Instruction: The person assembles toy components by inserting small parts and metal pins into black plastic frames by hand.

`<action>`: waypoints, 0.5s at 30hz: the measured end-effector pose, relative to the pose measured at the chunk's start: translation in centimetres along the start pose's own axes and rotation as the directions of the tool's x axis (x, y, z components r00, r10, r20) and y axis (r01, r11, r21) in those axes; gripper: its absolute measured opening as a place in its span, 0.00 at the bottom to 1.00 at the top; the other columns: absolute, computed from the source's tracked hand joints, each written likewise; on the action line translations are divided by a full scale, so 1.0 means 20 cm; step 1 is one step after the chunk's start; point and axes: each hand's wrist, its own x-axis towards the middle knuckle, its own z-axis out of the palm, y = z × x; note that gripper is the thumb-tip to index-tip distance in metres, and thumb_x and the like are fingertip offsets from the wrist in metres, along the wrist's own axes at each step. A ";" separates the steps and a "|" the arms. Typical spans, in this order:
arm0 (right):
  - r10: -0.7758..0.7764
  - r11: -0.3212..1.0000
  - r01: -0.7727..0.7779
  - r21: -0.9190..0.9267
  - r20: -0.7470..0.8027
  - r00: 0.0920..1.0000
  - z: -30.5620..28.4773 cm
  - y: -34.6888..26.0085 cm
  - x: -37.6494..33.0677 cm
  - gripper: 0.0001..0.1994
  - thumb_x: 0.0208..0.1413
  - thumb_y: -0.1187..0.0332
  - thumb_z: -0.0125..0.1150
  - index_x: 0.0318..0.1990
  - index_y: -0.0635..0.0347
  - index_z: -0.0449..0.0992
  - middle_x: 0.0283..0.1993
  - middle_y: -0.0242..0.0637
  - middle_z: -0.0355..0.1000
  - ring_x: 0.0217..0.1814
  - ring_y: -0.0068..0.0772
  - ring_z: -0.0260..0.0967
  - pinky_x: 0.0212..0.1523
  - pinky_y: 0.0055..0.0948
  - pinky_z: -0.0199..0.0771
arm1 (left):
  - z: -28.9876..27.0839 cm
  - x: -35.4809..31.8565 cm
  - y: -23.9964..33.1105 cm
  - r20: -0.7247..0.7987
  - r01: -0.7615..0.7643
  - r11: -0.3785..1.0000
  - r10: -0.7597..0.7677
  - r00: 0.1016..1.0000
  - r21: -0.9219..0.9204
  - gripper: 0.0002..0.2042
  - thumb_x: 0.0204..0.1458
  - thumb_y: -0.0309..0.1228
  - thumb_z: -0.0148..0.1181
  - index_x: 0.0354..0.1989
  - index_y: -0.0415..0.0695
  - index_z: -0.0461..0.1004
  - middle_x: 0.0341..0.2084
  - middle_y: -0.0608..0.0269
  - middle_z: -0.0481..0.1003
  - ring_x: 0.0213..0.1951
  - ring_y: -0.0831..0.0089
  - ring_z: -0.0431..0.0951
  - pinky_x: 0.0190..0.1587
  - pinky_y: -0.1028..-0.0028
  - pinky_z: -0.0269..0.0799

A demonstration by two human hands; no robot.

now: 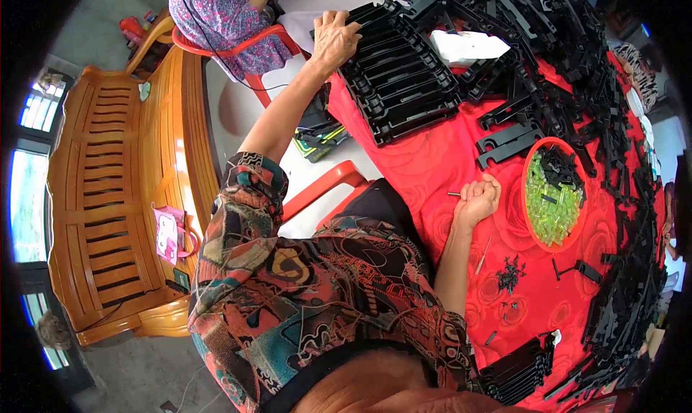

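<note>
At the far left corner of a row of long black plastic parts (401,67), my left hand (336,41) has its fingers curled over the edge. The parts lie side by side in a block on the red cloth (425,189). My right hand (478,201) is closed in a fist nearer to me, above the cloth. A short thin rod (453,194) sticks out of its left side; the rest is hidden in the fingers. Right of this fist stands an orange-rimmed bowl (528,217) with yellow-green clear pieces (549,205) and small black pieces (559,166).
A thin pointed tool (484,256) and a small heap of black bits (511,274) lie near my right forearm. Piles of black parts (569,45) cover the far and right sides. Another person (223,24) sits at far left. A wooden bench (108,211) stands left.
</note>
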 end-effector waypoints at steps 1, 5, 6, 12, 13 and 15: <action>-0.005 1.000 0.005 0.000 -0.003 1.000 0.00 0.00 0.00 0.05 0.55 0.74 0.42 0.33 0.63 0.66 0.15 0.25 0.50 0.11 0.16 0.44 0.10 0.19 0.47 | 0.02 0.01 -0.01 0.018 0.000 1.000 -0.001 1.000 0.009 0.11 0.39 0.35 0.63 0.34 0.52 0.79 0.42 0.62 0.71 0.47 0.59 0.65 0.45 0.59 0.60; 0.007 1.000 -0.007 0.001 0.000 1.000 0.00 0.00 0.00 0.05 0.56 0.74 0.42 0.33 0.63 0.66 0.15 0.25 0.49 0.11 0.16 0.43 0.10 0.20 0.47 | 0.08 0.03 -0.05 0.064 -0.011 0.998 0.007 0.998 0.061 0.11 0.40 0.36 0.62 0.35 0.53 0.79 0.45 0.59 0.70 0.51 0.58 0.64 0.51 0.56 0.59; 0.007 1.000 -0.007 0.005 -0.003 1.000 -0.01 0.00 0.01 0.05 0.56 0.74 0.42 0.33 0.63 0.66 0.15 0.25 0.49 0.11 0.16 0.43 0.10 0.20 0.47 | 0.09 0.04 -0.04 0.116 0.018 0.998 -0.024 0.993 0.052 0.12 0.40 0.37 0.63 0.36 0.53 0.79 0.47 0.58 0.69 0.53 0.57 0.63 0.54 0.55 0.56; 0.015 1.000 -0.015 0.000 0.007 1.000 -0.01 0.00 0.01 0.06 0.56 0.74 0.42 0.33 0.63 0.66 0.15 0.25 0.49 0.11 0.16 0.43 0.10 0.20 0.48 | 0.16 0.04 -0.15 0.144 0.055 0.998 -0.053 0.988 -0.009 0.14 0.40 0.40 0.62 0.38 0.55 0.78 0.45 0.56 0.69 0.53 0.55 0.64 0.53 0.53 0.57; 0.010 1.000 -0.010 -0.008 0.006 1.000 -0.01 0.00 0.01 0.06 0.56 0.74 0.42 0.33 0.63 0.66 0.15 0.25 0.49 0.11 0.16 0.43 0.10 0.20 0.48 | 0.16 0.04 -0.15 0.166 0.085 0.995 -0.074 0.983 -0.059 0.14 0.40 0.40 0.62 0.38 0.54 0.78 0.44 0.56 0.70 0.52 0.55 0.65 0.53 0.53 0.57; 0.005 1.000 -0.005 -0.010 0.012 1.000 -0.01 0.00 0.01 0.06 0.56 0.74 0.42 0.34 0.63 0.66 0.15 0.25 0.49 0.11 0.16 0.43 0.10 0.20 0.48 | 0.15 0.06 -0.15 0.207 0.088 0.995 -0.077 0.975 -0.048 0.15 0.41 0.40 0.61 0.40 0.55 0.77 0.44 0.57 0.70 0.50 0.54 0.68 0.52 0.55 0.59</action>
